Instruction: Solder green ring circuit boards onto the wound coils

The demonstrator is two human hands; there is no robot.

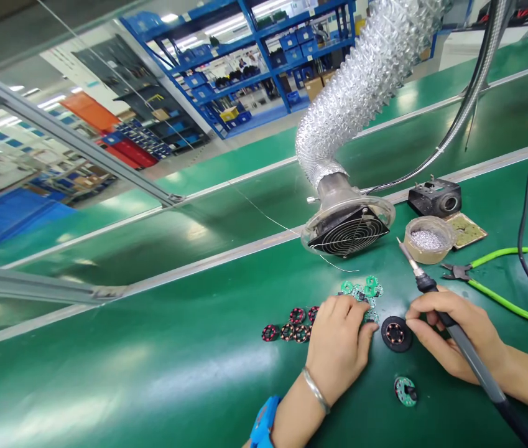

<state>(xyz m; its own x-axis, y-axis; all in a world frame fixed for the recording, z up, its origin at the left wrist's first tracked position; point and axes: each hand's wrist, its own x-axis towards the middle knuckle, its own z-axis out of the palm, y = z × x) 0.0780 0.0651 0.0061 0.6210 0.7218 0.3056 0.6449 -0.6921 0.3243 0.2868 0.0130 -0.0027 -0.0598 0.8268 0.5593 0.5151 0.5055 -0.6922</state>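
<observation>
My left hand reaches over the small parts, fingers bent, with thumb and forefinger closed about a small circuit board. More little green circuit boards lie in a loose pile just beyond the fingertips. Several ring-shaped copper coils rest to the left of this hand, some partly covered by it. My right hand holds a soldering iron, its tip pointing up and away. The right thumb and forefinger touch the edge of a round black holder with a coil in its middle. Nearer me lies a coil with a green board.
A fume extractor hood on a silver duct hangs over the green bench. On the right are a tub of solder bits, a sponge tray, a black iron stand, green-handled cutters and a black cable.
</observation>
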